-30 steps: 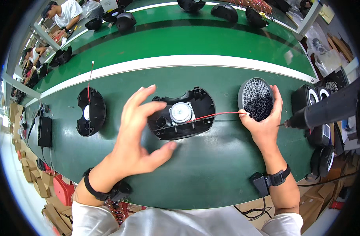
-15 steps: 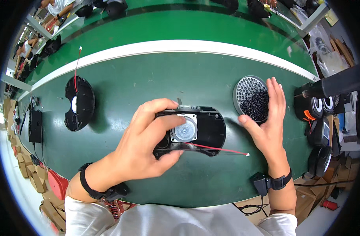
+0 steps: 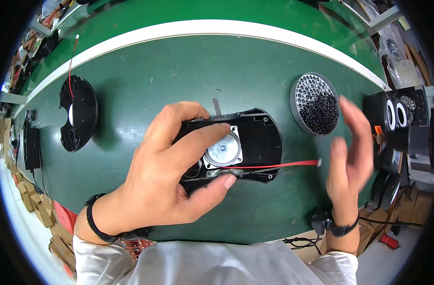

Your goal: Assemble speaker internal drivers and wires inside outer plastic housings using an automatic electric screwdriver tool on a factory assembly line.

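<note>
My left hand (image 3: 162,168) is closed around the near and far sides of a black plastic housing (image 3: 263,145) at the middle of the bench. Inside the housing sits a round silver speaker (image 3: 222,151) with a square metal frame, and my index finger lies across the frame's top edge. A red wire (image 3: 288,164) with a small white plug runs out to the right. My right hand (image 3: 350,164), partly smeared by motion, is held open with thumb and fingers apart. It hovers just right of a round grey dish (image 3: 295,111) partly filled with small black screws (image 3: 321,114).
Another black housing half (image 3: 86,114) with a red wire stands at the left of the green bench (image 3: 169,78). Further left lies a black power box (image 3: 32,148). Several black speaker units (image 3: 406,107) crowd the right edge. A white rail (image 3: 217,27) borders the far side.
My right hand has moved away from the screw dish, to the right and nearer me. The housing has turned slightly in my left hand. The whole view has shifted a little.
</note>
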